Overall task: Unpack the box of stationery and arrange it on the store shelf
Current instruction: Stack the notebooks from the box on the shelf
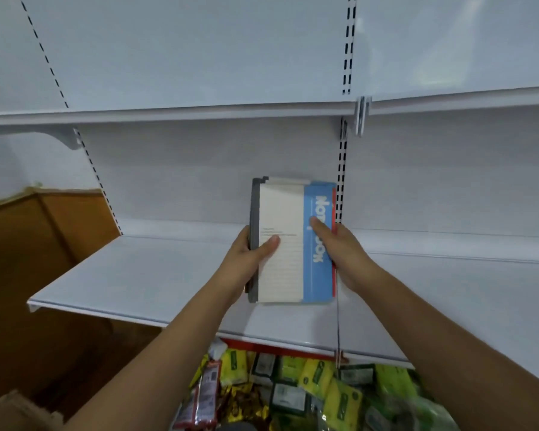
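Left hand [252, 257] grips the notebook stack [290, 241] at its 9 o'clock edge, thumb across the cover. Right hand [344, 253] clamps the 3 o'clock edge. Stack sits above the shelf [137, 275].

— What carries things here?

— A white metal shelf [143, 275], running from about 9 o'clock across to 3 o'clock, with a second white shelf [199, 112] above it toward 12.

— Anything lying on the lower one?

— A stack of notebooks [290, 244] at the centre; whether it touches the board or is held just over it, I cannot tell.
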